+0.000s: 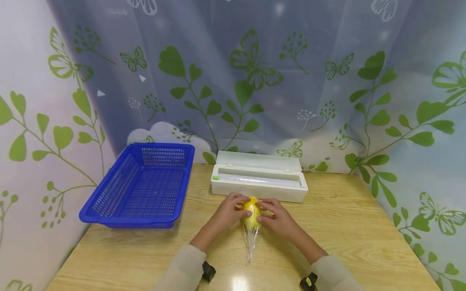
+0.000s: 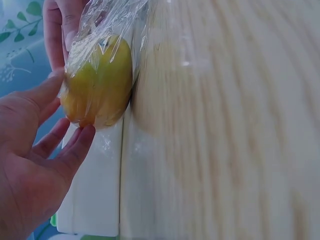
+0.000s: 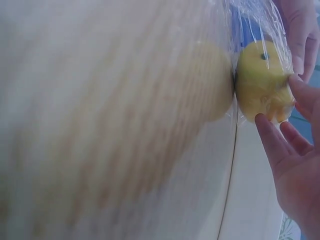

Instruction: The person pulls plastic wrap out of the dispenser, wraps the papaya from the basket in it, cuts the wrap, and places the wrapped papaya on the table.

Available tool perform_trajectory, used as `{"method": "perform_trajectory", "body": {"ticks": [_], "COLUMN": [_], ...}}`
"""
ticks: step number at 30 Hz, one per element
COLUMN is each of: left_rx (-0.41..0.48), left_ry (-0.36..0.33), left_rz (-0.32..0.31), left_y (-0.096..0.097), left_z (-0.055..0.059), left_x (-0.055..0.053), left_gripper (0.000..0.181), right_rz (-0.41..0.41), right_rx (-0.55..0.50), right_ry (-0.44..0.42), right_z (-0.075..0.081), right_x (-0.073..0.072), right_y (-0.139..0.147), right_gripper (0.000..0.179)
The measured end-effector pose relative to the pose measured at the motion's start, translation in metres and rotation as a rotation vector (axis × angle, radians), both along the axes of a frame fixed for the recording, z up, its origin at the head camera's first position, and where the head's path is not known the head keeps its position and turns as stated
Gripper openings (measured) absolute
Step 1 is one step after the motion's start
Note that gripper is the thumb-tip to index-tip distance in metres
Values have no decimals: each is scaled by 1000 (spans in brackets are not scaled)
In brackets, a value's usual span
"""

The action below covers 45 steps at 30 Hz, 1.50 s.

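A yellow fruit (image 1: 251,212) is lying on the surface (image 1: 346,222), just in front of the wearer, and clear plastic film (image 1: 251,244) is covering it. The film is gathering into a narrow, crumpled tail that is pointing back toward the wearer. On my head feed I am seeing both hands holding the fruit: the left hand (image 1: 228,210) is clamping its left side between thumb and fingers, and the right hand (image 1: 277,217) is gripping the right side the same way. Through both wrist cameras I am watching fingertips pressing against the wrapped skin.

Just beyond the hands, a white box (image 1: 258,193) is sitting crosswise, its lid (image 1: 260,161) standing raised along the far edge. Inside, a small green piece (image 1: 215,178) is showing at the left end. Well over to the left, a blue basket (image 1: 134,220) is standing near the edge of the surface. Pale sleeves (image 1: 183,264) are covering the forearms. Behind everything, a curtain (image 1: 218,24) is hanging, patterned with green leaves and butterflies.
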<state>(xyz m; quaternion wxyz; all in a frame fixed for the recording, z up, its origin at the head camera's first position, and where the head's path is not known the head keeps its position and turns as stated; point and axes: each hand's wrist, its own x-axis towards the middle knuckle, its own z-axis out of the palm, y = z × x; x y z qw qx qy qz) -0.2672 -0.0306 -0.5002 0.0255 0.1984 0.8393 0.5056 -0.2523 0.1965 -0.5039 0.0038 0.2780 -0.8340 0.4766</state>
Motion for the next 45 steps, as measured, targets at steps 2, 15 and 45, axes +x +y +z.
{"method": "perform_trajectory", "body": {"ticks": [2, 15, 45], "left_rx": [1, 31, 32], "left_ry": [1, 1, -21], "left_rz": [-11, -29, 1], "left_y": [-1, -1, -3], "left_z": [0, 0, -5], "left_x": [0, 1, 3], "left_gripper": [43, 47, 48], "right_rz": [-6, -77, 123], "right_rx": [11, -48, 340], "right_ry": [-11, -56, -16], "right_z": [1, 1, -10], "right_x": [1, 17, 65], "right_y": [-1, 0, -26], "right_gripper": [44, 37, 47]}}
